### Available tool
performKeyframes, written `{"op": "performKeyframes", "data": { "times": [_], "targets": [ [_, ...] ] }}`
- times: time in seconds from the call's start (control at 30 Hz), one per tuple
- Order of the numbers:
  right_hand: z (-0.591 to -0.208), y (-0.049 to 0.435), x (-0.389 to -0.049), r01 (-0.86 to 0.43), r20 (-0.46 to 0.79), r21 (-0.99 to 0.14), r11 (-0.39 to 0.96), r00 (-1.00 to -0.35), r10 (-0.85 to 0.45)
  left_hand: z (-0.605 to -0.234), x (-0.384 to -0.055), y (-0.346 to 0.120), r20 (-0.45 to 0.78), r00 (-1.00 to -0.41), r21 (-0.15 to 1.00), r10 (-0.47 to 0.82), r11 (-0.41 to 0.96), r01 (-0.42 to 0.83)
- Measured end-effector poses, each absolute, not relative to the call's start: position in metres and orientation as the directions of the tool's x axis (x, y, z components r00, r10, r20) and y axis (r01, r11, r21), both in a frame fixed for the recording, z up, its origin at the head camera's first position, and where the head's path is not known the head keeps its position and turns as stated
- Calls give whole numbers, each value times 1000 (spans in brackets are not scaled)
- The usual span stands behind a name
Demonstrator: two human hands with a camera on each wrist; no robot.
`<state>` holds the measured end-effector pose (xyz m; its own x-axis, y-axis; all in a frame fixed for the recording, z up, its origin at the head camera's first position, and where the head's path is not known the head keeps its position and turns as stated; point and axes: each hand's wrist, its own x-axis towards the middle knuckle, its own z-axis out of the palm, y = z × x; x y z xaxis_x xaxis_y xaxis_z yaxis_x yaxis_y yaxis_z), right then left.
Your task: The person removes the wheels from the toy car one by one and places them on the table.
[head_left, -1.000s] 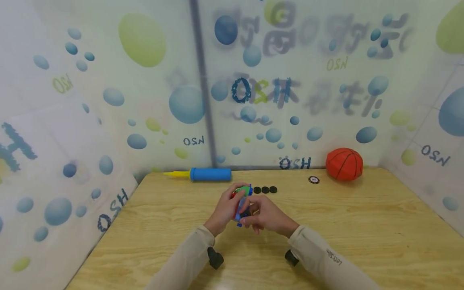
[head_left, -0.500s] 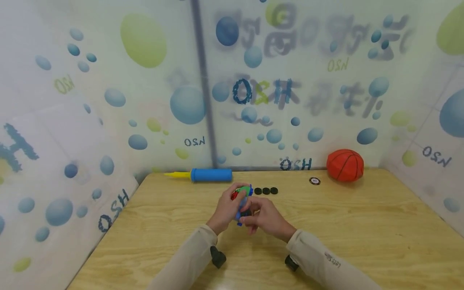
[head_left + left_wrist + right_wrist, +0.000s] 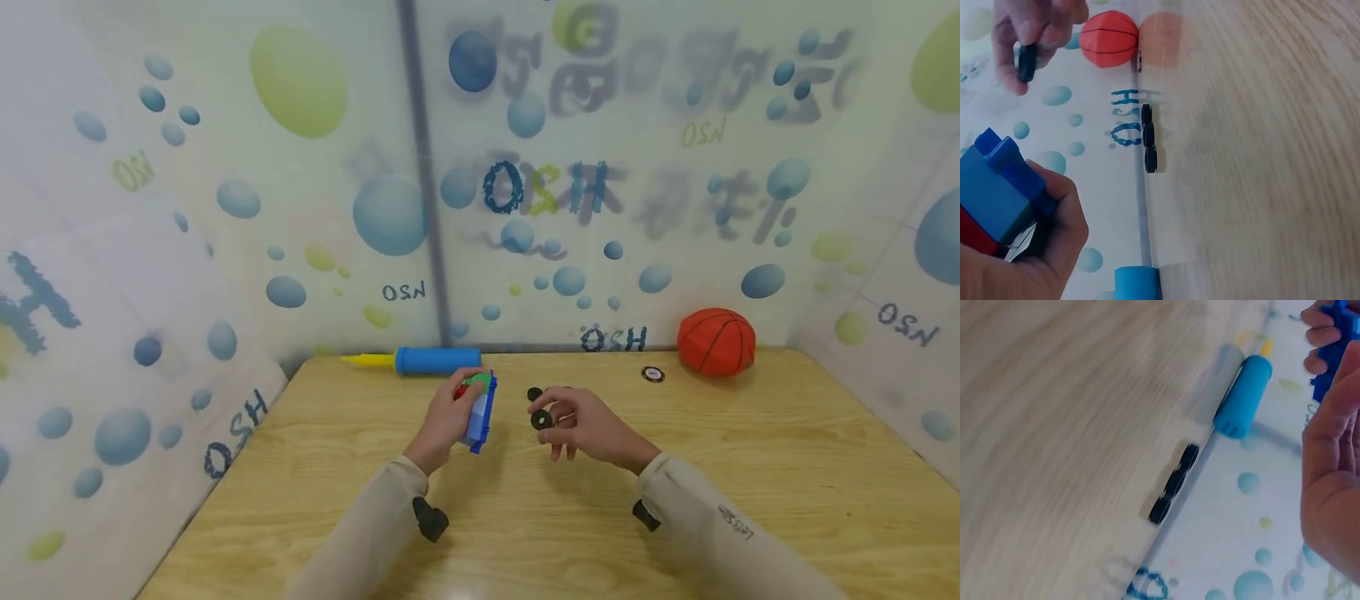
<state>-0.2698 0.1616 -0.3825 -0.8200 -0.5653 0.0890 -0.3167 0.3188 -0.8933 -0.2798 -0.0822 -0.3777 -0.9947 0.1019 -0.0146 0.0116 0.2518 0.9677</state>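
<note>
My left hand (image 3: pixel 438 425) grips a plastic toy car (image 3: pixel 477 421), blue with red and green parts, its blue underside turned right. No wheels show on that underside. To the right, apart from the car, my right hand (image 3: pixel 596 427) pinches a black toy wheel (image 3: pixel 542 419) between thumb and fingers. The wheel has a pale centre hole; in the left wrist view the held wheel (image 3: pixel 1027 61) appears edge-on. Three more black wheels (image 3: pixel 1148 134) lie in a row on the table, partly covered by my right hand in the head view.
A blue pump (image 3: pixel 438 361) with a yellow nozzle lies along the back edge of the wooden table (image 3: pixel 300 467). At the back right sit a red ball (image 3: pixel 717 342) and a round black-and-white chip (image 3: pixel 653 374). A patterned wall (image 3: pixel 510 275) stands behind.
My hands have drawn apart: the left moved left with the toy car, while the right moved right, away from the car, with the black wheel now plainly visible in its fingers.
</note>
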Motion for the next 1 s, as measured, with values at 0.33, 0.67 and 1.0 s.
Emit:
{"op": "performKeyframes", "data": {
  "times": [0.33, 0.67, 1.0],
  "targets": [
    [-386, 196, -281, -343, 97, -784, 517, -890, -445, -371, -278, -88, -30, -992, 966, 125, 257, 3],
    [-395, 211, -296, -314, 94, -760, 569, -919, -382, -372, -275, -90, -37, -991, 968, 127, 251, -4],
    [-401, 219, -317, -305, 85, -687, 659, -935, -345, -377, -274, -92, -78, -978, 979, 195, 201, -38]
  ]
}}
